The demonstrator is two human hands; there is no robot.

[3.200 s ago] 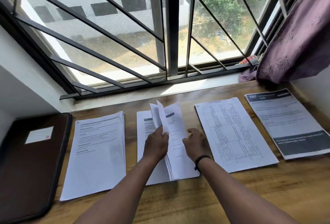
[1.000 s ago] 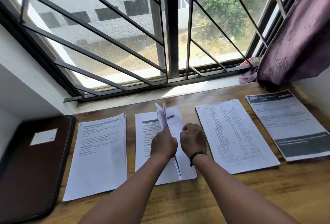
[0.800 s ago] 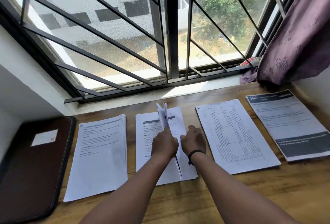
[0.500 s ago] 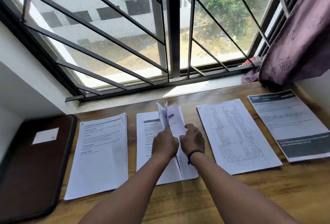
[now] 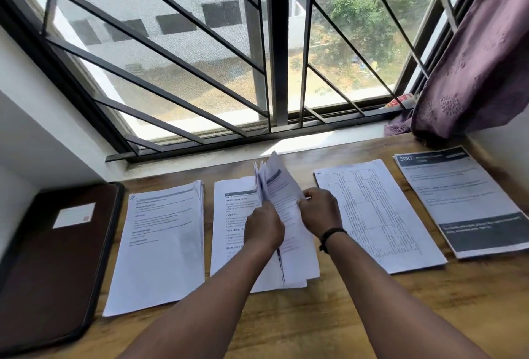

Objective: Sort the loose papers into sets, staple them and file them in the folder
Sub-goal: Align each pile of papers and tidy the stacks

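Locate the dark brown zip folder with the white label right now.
In the head view, the dark brown zip folder lies closed at the desk's far left end, beside the leftmost white paper stack.

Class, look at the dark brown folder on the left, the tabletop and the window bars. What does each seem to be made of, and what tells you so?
Dark brown zipped folder: probably leather or imitation leather; a dull sheen and a raised edge trim. Brown tabletop: wood or wood-look laminate; grain streaks show, matt finish. Dark window bars: likely painted metal; thin, straight, evenly dark.

Both hands [image 5: 292,222] grip a fanned sheaf [image 5: 282,201], seemingly above 1 of 4 stacks.
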